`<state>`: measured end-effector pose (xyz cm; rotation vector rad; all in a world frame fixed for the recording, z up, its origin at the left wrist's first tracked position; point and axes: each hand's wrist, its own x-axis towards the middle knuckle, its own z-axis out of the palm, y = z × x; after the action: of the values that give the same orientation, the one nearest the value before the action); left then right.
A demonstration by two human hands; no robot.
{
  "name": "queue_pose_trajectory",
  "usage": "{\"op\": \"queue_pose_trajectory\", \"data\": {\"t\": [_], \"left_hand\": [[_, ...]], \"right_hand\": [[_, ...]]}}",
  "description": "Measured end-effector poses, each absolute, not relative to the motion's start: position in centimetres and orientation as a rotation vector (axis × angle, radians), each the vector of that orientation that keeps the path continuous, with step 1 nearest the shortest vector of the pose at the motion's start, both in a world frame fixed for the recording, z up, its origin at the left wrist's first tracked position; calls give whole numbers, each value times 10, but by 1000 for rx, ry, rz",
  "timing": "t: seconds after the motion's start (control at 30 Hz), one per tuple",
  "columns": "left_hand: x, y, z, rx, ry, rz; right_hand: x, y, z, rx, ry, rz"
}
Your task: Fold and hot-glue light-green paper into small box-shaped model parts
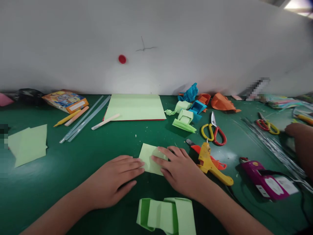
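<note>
Open left hand (115, 178) and right hand (180, 170) press ungripped 4-sided pale-green paper (149, 158) that uneven pressure could skew toward 3 o'clock.

The paper square (148, 160) looks matt, the tabletop (66, 166) glossy.

Two of the person's own hands, left hand (114, 181) and right hand (179, 168), lower centre; one paper sheet (149, 160) between them. Two pairs of scissors: one (216, 128) right of centre, one (273, 128) far right. One glue gun (208, 163), one cutter knife (195, 148), one purple device (265, 181) lower right. Left side: one box (66, 100), two clear rods (94, 114), three sticks (yellow (66, 118), peach (77, 116), pale (105, 122)). One green pad (135, 106), upper centre. One red disc (122, 59) above it. Silvery strips (281, 150) at right overlap; count unclear.
</note>
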<state>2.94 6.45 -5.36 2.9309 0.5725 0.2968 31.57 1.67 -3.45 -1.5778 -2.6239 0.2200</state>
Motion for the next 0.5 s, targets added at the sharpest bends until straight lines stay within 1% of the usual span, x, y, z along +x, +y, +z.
{"op": "queue_pose_trajectory", "data": {"t": [0.07,0.23,0.3,0.4,0.43,0.5], "left_hand": [[26,73,-58,2955,697,280],[20,88,-67,2968,1225,279],[21,86,-67,2983,1202,273],[24,81,-66,2998,989,167],[24,82,-67,2989,996,149],[20,86,-69,2939,1218,189]], "right_hand": [[316,13,-38,-1594,-2602,271],[320,13,-39,-1585,-2598,330],[322,13,-38,-1588,-2597,336],[328,12,-39,-1613,-2599,340],[330,12,-40,-1622,-2599,340],[333,11,-41,-1637,-2596,335]]}}
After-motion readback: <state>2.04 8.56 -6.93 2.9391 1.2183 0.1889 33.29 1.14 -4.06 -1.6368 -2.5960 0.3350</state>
